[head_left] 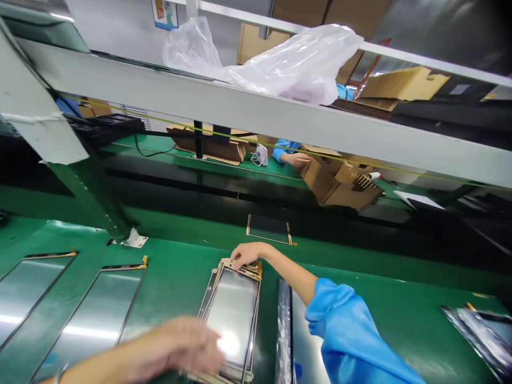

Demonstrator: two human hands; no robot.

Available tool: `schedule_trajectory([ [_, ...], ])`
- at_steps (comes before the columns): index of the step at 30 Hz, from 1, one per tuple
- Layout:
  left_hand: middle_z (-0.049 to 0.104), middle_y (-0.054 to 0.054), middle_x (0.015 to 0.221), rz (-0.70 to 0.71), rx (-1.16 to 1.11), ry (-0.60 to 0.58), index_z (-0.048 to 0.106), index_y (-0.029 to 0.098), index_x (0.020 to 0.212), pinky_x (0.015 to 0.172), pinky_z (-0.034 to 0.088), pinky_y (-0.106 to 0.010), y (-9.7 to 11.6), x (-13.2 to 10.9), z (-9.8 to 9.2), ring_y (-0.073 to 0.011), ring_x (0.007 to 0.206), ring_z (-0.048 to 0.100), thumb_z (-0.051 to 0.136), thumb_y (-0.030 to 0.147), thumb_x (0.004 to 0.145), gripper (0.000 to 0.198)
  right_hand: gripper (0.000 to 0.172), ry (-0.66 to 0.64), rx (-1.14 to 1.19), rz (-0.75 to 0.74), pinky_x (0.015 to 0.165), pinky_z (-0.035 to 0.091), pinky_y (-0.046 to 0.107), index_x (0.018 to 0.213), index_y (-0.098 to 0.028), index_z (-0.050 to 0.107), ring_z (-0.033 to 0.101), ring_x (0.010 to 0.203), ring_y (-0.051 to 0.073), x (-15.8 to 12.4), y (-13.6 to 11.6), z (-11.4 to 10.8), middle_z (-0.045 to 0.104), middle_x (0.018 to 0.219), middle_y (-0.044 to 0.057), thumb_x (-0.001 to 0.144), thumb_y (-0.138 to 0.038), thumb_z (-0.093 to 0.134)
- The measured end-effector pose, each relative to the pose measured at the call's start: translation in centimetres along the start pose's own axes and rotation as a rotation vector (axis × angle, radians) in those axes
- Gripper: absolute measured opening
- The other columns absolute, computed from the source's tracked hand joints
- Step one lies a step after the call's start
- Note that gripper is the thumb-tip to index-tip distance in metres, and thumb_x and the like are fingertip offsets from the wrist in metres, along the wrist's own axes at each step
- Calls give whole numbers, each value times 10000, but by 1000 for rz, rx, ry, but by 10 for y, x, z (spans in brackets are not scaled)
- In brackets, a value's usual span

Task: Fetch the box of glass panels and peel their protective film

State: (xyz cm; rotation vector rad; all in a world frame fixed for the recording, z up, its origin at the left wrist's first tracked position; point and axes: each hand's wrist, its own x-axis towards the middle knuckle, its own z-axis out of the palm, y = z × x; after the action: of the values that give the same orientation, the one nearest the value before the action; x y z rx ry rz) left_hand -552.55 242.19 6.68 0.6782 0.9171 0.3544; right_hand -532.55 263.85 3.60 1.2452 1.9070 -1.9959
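A stack of framed touch-screen glass panels [234, 309] lies on the green bench in front of me, its edges slightly fanned out. My right hand [246, 254], in a blue sleeve, has its fingers bent over the far edge of the top panel and grips it there. Motion blur smears my left hand [188, 344], which is over the near left side of the stack; its fingers cannot be read. To the left, two more panels lie flat, one nearer [94, 309] and one farther left [34, 288], each with an orange flex tab at its far end.
Right of the stack lies a plastic-edged pile of panels [285, 330]; another pile [482, 336] is far right. One panel [269, 228] rests on the dark belt. Beyond it, a co-worker's hand [298, 159] touches a slotted cardboard box [340, 184]. A green post [90, 192] stands left.
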Motion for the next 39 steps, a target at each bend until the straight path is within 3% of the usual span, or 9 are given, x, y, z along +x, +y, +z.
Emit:
schedule_trajectory([
  [3,666,-105,1204,256,-146,305,678,177,1059,1015,441,-348,82,66,-16,-236,1152,595,608,303,827,273,152,274,73,-98,615,493,138,852,-171,718,633,836,124,-18,10,-42,714,924,2,703,-193,741],
  [6,425,-171,1453,265,-218,426,557,107,1215,1026,418,-292,132,153,-26,-213,1300,458,456,277,926,350,167,596,142,-67,678,526,205,956,-153,669,639,835,122,-48,43,-91,687,992,39,863,-282,619],
  [11,425,-143,1428,194,-200,489,494,146,1282,1019,404,-478,149,247,-17,-274,1265,462,527,359,910,430,259,897,220,96,676,543,281,946,-120,624,630,721,117,-76,113,-135,662,881,45,918,-369,557],
  [18,604,-89,1143,180,-206,475,572,140,1134,825,516,-381,150,278,-11,-188,963,607,524,339,919,297,307,1031,318,159,639,534,275,883,-115,620,620,647,106,-59,152,-150,651,772,13,911,-415,558],
  [24,559,-135,1250,111,-187,454,529,117,1189,851,504,-354,150,279,-19,-202,1046,593,499,347,926,351,271,1008,391,36,610,521,257,867,-122,607,603,606,97,-74,142,-152,643,748,-2,921,-380,548],
  [29,600,-157,1241,182,-189,232,536,140,1233,885,491,-302,150,226,-7,-217,1113,596,263,610,919,628,194,941,388,-167,531,452,190,788,-148,552,598,548,91,-136,104,-144,660,673,15,853,-316,623],
  [32,675,-190,1095,144,-177,-138,557,104,1242,876,496,-441,137,169,12,-319,1082,618,237,752,831,832,256,825,327,-253,486,418,181,704,-156,538,581,509,96,-181,72,-113,680,647,44,764,-347,698],
  [35,626,-198,1228,97,-146,-449,462,136,1349,863,498,-464,104,114,40,-361,1175,561,450,730,782,821,341,654,232,-256,444,398,194,656,-147,551,592,493,126,-208,47,-62,693,636,81,671,-423,753],
  [39,570,-158,1327,171,-68,-313,327,232,1435,862,510,-393,33,67,76,-312,1184,569,695,413,777,775,378,552,169,-204,463,424,205,716,-138,598,643,567,164,-221,46,-1,705,676,95,725,-505,689],
])
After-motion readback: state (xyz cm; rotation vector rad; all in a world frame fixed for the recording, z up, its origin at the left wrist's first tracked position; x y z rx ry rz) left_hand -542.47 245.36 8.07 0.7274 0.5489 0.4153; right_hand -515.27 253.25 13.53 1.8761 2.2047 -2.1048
